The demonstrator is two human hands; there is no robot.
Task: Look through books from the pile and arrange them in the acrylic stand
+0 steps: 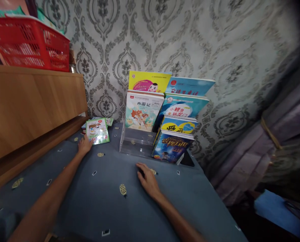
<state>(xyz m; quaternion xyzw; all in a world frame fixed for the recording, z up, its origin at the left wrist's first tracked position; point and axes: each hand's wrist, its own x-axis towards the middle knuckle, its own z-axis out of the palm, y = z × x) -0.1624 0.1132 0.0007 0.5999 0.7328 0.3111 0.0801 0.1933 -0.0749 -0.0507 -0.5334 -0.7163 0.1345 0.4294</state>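
My left hand [85, 145] is at the lower left corner of a green-bordered children's book [98, 131], its fingers closed on the edge. That book lies on top of a few other books [110, 121], mostly hidden beneath it. My right hand [148, 180] rests over the cloth with its fingers apart and nothing in it. Ahead of it stands a clear acrylic book rack [137, 148]. In its left column are a white book [143, 112] and a yellow book [150, 80]; the right column holds several, with a dark blue book [172, 148] in front.
A dark blue patterned cloth [107, 181] covers the surface. To the left is a wooden cabinet [34, 107] with a red plastic basket [29, 43] on top. Patterned wallpaper [104, 74] is behind the rack, and a tied curtain [250, 154] hangs at the right.
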